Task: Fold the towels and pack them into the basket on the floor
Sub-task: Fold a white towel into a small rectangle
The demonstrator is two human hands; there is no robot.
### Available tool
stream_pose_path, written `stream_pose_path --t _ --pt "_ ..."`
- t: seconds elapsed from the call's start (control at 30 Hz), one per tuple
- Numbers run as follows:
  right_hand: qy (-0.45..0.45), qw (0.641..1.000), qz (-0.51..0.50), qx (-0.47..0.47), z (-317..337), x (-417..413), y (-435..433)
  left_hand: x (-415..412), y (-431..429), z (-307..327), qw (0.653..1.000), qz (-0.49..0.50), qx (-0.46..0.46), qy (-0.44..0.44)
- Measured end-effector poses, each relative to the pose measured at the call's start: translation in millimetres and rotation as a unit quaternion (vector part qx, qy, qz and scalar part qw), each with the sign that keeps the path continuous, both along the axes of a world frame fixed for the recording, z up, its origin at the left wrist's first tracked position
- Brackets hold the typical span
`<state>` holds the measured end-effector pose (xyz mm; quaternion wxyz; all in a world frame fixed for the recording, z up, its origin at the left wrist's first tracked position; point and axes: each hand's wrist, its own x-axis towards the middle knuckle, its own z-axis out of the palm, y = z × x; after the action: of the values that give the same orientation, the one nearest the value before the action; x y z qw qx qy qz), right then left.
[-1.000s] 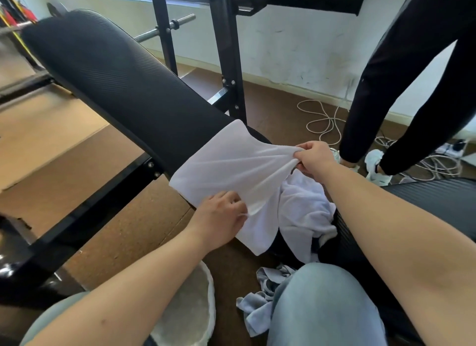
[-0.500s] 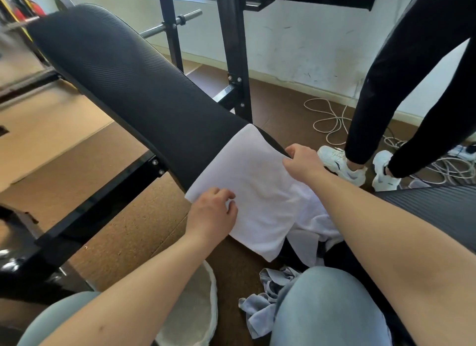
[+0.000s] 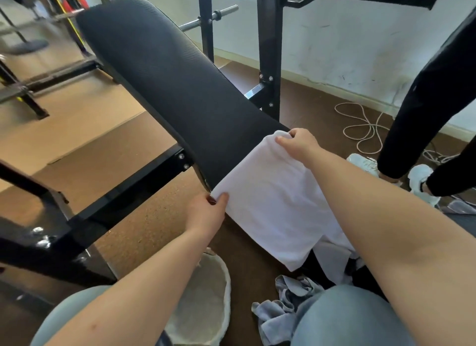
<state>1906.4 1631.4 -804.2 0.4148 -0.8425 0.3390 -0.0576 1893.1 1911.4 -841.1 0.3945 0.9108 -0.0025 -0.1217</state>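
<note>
A white towel (image 3: 275, 204) lies spread over the near end of a black padded bench (image 3: 164, 80). My left hand (image 3: 206, 211) pinches its near left corner at the bench edge. My right hand (image 3: 298, 142) grips its far corner on top of the pad. More white towels (image 3: 334, 258) hang in a heap under my right arm. A crumpled grey-blue towel (image 3: 280, 309) lies on the floor by my knee. The off-white basket (image 3: 206, 302) sits on the floor below my left forearm, partly hidden by it.
Black steel frame bars (image 3: 268, 49) of the bench rise behind the pad. Another person in black trousers (image 3: 427, 101) and white shoes (image 3: 365, 162) stands at the right. White cable (image 3: 360, 124) loops on the brown floor by the wall. My knees in jeans fill the bottom.
My right hand moved up and left along the bench, and my left hand moved to the corner, so the bunched towel was pulled flat over the pad's end.
</note>
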Motion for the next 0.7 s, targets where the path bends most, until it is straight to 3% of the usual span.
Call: stream_pose_path --t 0.13,0.3,0.43,0.7 --pt "-0.059 0.998 -0.015 -0.012 8.3 -15.9 7.3 1.0 5.7 6.2 0.997 0.013 -0.075 0.01" --pt "-0.155 0.986 -0.045 0.034 46.2 -46.9 19.1 2.8 18.1 28.4 0.987 0.048 -0.143 -0.049" --pt "-0.195 0.978 -0.043 0.059 79.2 -69.8 31.5 0.1 37.1 55.0 0.974 0.033 -0.156 -0.159" --pt "-0.239 0.963 -0.047 0.116 118.5 -115.8 73.3 1.5 81.2 100.8 0.962 -0.007 -0.193 -0.194"
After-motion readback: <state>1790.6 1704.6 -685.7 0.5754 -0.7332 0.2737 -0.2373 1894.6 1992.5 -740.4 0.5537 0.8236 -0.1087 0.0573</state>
